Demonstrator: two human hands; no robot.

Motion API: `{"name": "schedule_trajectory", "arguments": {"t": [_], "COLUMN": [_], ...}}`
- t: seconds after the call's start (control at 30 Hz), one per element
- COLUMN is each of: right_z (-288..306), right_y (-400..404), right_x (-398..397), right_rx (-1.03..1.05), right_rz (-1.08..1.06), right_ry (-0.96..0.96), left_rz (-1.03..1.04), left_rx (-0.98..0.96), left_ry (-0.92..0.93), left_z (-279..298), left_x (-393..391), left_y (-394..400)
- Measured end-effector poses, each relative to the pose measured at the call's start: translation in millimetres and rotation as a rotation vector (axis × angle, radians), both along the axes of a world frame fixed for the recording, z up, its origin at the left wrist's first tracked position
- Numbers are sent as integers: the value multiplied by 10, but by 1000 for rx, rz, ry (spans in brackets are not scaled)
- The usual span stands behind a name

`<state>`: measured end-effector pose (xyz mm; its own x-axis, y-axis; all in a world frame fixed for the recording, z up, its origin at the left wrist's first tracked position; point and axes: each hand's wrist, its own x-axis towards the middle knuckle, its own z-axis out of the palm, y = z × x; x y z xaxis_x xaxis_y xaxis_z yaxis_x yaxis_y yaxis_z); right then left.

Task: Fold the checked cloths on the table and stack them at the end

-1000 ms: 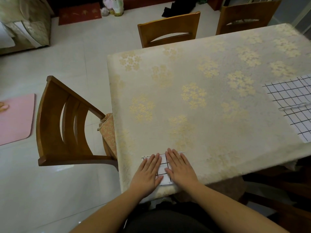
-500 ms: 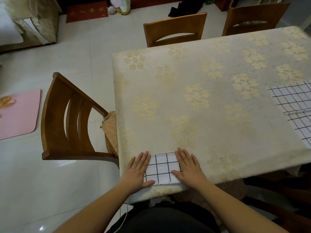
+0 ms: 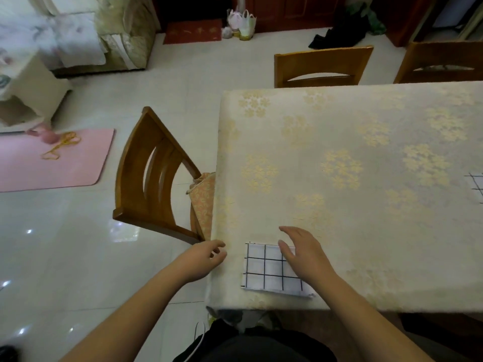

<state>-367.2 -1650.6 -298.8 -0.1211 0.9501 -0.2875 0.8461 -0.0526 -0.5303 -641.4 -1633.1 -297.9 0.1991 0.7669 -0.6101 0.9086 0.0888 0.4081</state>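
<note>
small folded white cloth with black checks (image 3: 271,267) lies flat near the tabletop (image 3: 339,152) front-left corner | right hand (image 3: 303,253) above its right part, grip wide, holding nothing | left hand (image 3: 202,261) beside tabletop edge, grip loosely curled, holding nothing | second checked cloth (image 3: 476,184) at far right edge

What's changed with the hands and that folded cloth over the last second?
Both hands came off the folded cloth: the left hand moved out past the table edge, the right hand lifted above it, fingers relaxed. The cloth stays folded near the table's corner.
</note>
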Motion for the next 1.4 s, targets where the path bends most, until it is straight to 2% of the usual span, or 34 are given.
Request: {"name": "schedule_trajectory", "arguments": {"t": [0.17,0.27,0.33,0.43,0.67,0.93,1.17,1.4], "right_z": [224,318,384,478,601,737,849,863], "right_y": [44,0,-44,-120,-409,-644,-615,-204], "right_x": [-503,-821,-1054,-1452,-2668,-4069,-4593,-4797], "right_rx": [-41,3,45,105,225,206,204,165], "right_rz": [134,182,222,306,407,538,630,633], "right_ry": [-96,-209,-285,-366,-396,-375,-361,-374], "left_rz": [57,-40,-46,-23,-23,32,123,141], "left_rx": [125,357,434,416,447,349,357,359], "left_ry": [-8,165,255,297,313,441,410,359], "left_z": [312,458,511,514,600,534,560,609], "left_x": [-252,-454,-633,-948,-1829,-3161,-3726,-3973], "left_y": [-242,-439,-563,-722,-1248,-1701,-1728,-1330]}}
